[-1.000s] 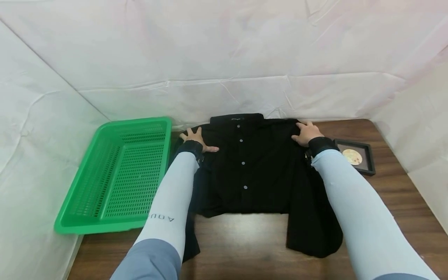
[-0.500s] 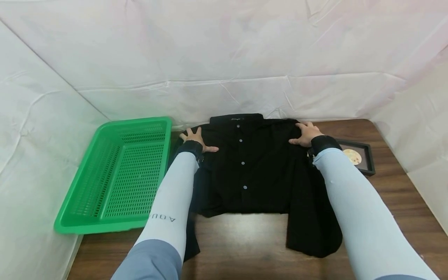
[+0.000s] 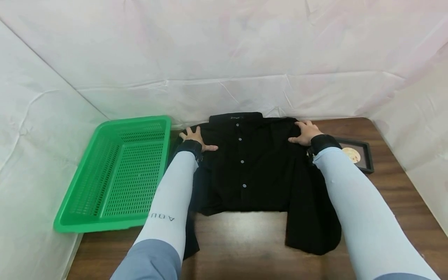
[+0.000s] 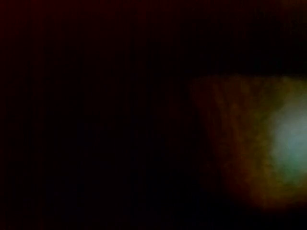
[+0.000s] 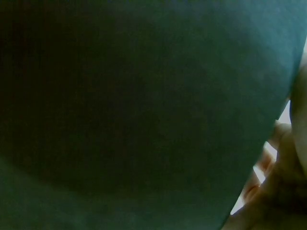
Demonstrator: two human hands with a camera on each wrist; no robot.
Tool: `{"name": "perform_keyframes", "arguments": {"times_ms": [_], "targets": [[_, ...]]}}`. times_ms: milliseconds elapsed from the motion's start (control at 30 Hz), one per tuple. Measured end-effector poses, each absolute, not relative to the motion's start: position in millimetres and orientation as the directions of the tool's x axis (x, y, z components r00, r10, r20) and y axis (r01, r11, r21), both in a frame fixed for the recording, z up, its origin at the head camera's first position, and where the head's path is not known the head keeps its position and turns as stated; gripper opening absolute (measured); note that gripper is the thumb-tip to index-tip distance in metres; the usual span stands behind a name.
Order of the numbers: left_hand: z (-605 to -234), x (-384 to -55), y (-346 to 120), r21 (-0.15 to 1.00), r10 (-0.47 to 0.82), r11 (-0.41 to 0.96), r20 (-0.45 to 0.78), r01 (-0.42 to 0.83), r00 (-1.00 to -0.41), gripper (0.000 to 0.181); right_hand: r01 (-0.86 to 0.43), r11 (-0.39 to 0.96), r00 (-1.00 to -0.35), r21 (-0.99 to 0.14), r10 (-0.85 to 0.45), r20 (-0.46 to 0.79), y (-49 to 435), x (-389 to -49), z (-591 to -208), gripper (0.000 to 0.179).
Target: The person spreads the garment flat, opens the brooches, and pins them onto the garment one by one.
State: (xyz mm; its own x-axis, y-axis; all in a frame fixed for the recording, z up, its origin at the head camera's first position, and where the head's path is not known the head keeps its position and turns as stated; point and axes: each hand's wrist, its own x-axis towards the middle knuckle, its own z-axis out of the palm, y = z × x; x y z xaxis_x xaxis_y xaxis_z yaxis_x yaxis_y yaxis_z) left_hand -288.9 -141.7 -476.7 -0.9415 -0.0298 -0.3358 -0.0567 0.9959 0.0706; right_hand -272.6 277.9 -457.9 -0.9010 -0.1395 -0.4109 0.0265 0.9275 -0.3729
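A black button-up shirt (image 3: 262, 167) lies front up on the wooden table, collar at the far side, its sleeves running down toward the near edge. On the shirt's left shoulder area my left hand (image 3: 196, 139) rests with fingers and thumb spread wide. My right hand (image 3: 306, 132) lies on the opposite shoulder, fingers over the outer edge and thumb stretched inward on the cloth. The left wrist view is almost wholly dark. In the right wrist view dark cloth fills most of the picture, with some fingers (image 5: 268, 163) of the right hand at the right edge.
A green plastic basket (image 3: 75, 182) stands left of the shirt. To the right, partly behind my right forearm, is a small dark-framed tray (image 3: 368, 157) with a round pale piece in it. White sheeting (image 3: 224, 50) walls the back and sides of the table (image 3: 241, 241).
My right thumb has slid slightly inward over the shirt, and the right wrist has shifted a little to the right. The left hand stays where it was on the shirt.
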Motion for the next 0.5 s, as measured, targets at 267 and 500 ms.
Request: {"name": "perform_keyframes", "arguments": {"times_ms": [267, 500], "targets": [[-457.6, -288.8, -133.7, 0.166, 0.009, 0.985, -0.299, -0.043, -0.954, 0.102, -0.024, 0.902, -0.911, -0.432, -0.198, -0.362, 275.3, -282.0, -448.2, 0.073], [-425.0, -264.6, -110.5, 0.289, 0.159, 0.952, -0.182, 0.102, -0.97, 0.08, -0.16, 0.838, -0.961, -0.522, -0.253, -0.113, 271.7, -259.9, -428.3, 0.062]]}}
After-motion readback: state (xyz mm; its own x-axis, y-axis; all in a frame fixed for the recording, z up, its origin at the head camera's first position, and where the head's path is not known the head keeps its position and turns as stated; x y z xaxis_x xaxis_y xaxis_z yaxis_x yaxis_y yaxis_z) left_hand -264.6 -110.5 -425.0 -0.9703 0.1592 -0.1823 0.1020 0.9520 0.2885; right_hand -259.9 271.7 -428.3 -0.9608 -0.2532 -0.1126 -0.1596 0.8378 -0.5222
